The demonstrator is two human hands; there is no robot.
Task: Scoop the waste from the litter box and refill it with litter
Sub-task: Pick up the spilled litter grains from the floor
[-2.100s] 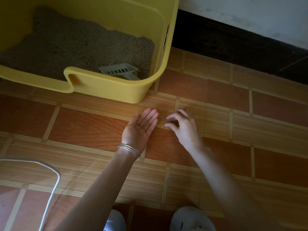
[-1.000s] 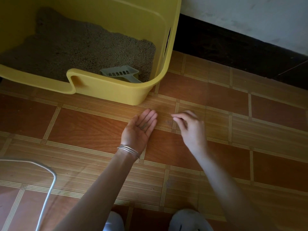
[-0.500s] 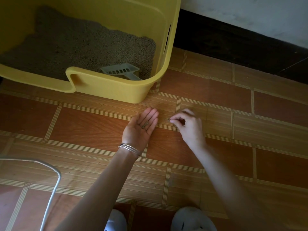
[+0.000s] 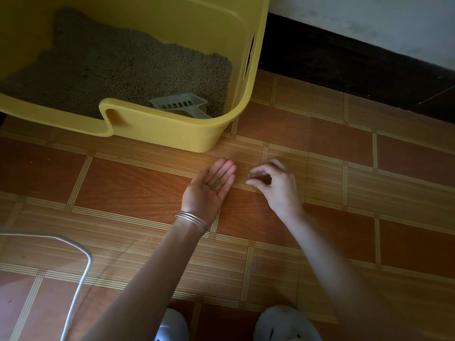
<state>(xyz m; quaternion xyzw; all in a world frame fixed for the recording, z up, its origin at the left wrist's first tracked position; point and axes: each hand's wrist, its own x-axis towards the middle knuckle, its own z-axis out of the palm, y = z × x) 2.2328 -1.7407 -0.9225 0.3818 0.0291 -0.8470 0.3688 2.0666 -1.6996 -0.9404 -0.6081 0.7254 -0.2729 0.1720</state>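
Two hands are low over the floor (image 4: 128, 190), just in front of the litter box (image 4: 172, 136). The left hand (image 4: 209, 190) lies palm up with its fingers straight and together, and a small scatter of dark grains (image 4: 216, 184) rests in its palm and on its fingers. Thin silver bangles (image 4: 193, 219) circle its wrist. The right hand (image 4: 277, 187) is just beside it, palm down and apart from it, with the fingers curled. Its forefinger and thumb are drawn close around a few specks on the floor between them. Whether they actually pinch any of these is too small to tell.

The litter box is a yellow plastic tub with a high back and right wall and a lowered entry cut into its front rim. Grey-brown litter (image 4: 110, 62) covers its bottom. A pale grey slotted scoop (image 4: 181, 104) lies on the litter in the front right corner, its handle pointing towards the front wall. The right wall has a narrow slot near its top edge.

The floor is patterned in reddish-brown and tan squares with striped bands. A white cable (image 4: 78, 279) curves across it at lower left. The toes of two white slippers (image 4: 285, 323) show at the bottom edge. A dark skirting board (image 4: 344, 62) runs below a pale wall (image 4: 369, 18) at upper right.
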